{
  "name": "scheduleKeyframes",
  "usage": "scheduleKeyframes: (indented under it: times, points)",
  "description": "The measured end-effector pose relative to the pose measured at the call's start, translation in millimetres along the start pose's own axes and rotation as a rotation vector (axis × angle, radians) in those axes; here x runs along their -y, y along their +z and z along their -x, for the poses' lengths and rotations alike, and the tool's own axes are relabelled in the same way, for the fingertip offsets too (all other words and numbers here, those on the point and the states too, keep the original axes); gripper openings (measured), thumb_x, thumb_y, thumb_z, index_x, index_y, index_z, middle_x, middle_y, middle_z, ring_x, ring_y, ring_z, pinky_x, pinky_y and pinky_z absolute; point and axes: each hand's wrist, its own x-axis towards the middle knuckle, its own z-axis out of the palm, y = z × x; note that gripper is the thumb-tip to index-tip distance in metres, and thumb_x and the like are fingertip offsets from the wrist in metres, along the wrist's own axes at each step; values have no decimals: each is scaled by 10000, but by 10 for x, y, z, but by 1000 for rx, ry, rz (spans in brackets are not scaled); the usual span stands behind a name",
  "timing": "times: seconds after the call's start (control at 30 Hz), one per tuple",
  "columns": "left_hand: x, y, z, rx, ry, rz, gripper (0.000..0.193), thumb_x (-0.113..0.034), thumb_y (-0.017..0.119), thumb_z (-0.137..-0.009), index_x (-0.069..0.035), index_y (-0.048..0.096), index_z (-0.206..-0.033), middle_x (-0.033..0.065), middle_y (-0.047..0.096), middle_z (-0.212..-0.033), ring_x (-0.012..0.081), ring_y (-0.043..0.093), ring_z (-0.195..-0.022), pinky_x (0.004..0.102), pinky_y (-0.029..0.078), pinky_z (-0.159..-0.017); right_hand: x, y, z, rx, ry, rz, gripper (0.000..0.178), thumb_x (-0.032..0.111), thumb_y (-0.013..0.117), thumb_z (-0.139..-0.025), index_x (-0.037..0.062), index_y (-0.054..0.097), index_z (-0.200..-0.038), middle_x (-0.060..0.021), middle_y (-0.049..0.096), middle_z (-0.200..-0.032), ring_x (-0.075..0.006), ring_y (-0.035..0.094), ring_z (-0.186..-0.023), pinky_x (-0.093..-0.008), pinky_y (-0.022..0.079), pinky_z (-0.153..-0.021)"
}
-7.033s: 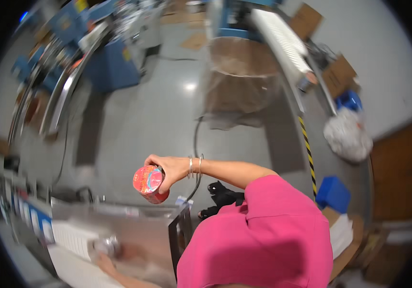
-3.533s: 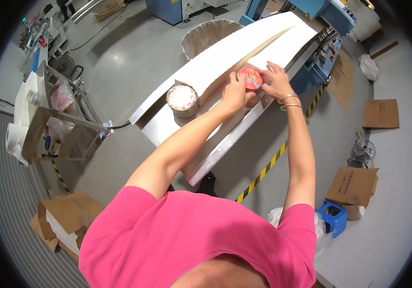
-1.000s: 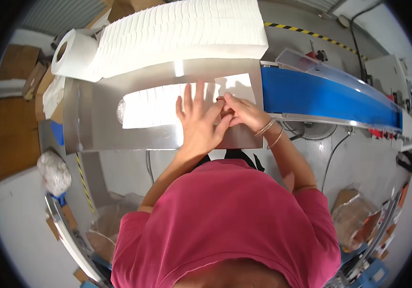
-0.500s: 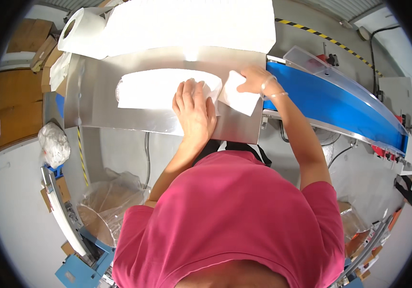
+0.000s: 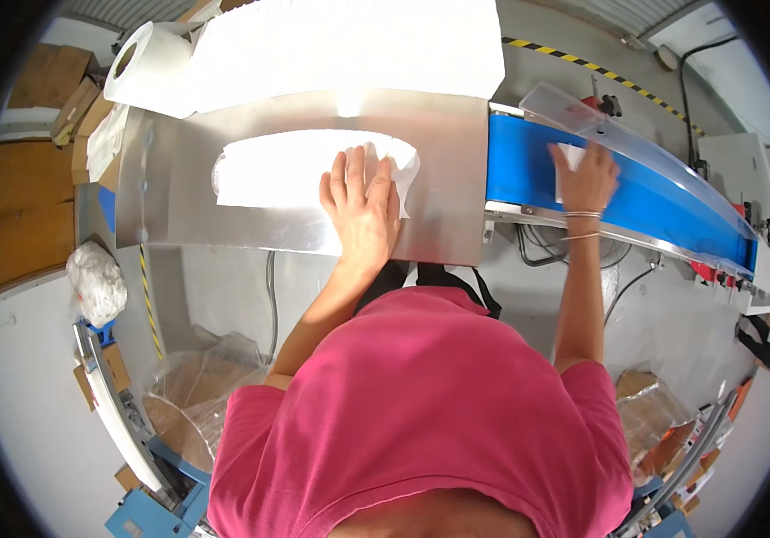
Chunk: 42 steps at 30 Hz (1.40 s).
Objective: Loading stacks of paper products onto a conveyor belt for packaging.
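Observation:
A stack of white paper-like sheets [image 5: 273,170] lies on the steel table [image 5: 452,179], its right end slightly lifted and curled. My left hand [image 5: 363,204] rests on that right end with fingers stretched out. Farther right, my right hand [image 5: 589,179] is over the blue conveyor belt [image 5: 519,161], thumb and fingers spread. Beneath it lies a white sheet [image 5: 569,161], partly hidden by the palm and fingers. Two thin bands circle my right wrist.
Behind the table stands a large white stack [image 5: 349,45], with a white roll [image 5: 147,72] to its left. A clear plastic guard [image 5: 573,112] runs along the belt's far side. Clear plastic bags [image 5: 192,386] are below left, cardboard boxes [image 5: 53,81] at far left.
My right hand has carried a white sheet from the table's right end over to the blue belt, where its fingers now spread. My left hand stays on the stack.

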Motion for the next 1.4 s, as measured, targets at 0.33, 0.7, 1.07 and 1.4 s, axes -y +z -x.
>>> scheduleKeyframes:
  times: [0.33,0.7,1.07,1.4]
  points:
    - [-14,-92,-23,28,-27,152,512,-254,685,-771,-43,524,-1209,249,272,-1440,452,209,-1337,584,149,-1057,962,-112,250,1126,672,-1705,516,190,605,-845,3,421,-1289,-127,579,-1081,-206,598,-971,-354,523,-801]
    - [133,-10,27,-1,55,82,361,-74,647,-777,-95,622,-1136,193,404,-1364,427,326,-1273,592,210,-1028,817,-475,-47,550,244,-387,606,452,600,-853,40,450,-1271,-203,610,-1001,-336,627,-854,-433,488,-759]
    - [414,67,45,-29,-28,98,426,-161,654,-799,-21,569,-1192,240,317,-1412,457,265,-1298,594,215,-1031,415,306,509,631,911,-1434,546,185,564,-830,17,374,-1313,-168,511,-1161,-273,540,-1052,-395,496,-816]
    - [315,-39,83,41,272,111,328,-152,652,-777,-150,629,-1103,213,285,-1457,445,228,-1332,619,142,-1035,1613,-900,-133,1398,727,-1428,701,371,606,-873,32,272,-1388,-191,520,-1198,-252,597,-1026,-321,510,-787]
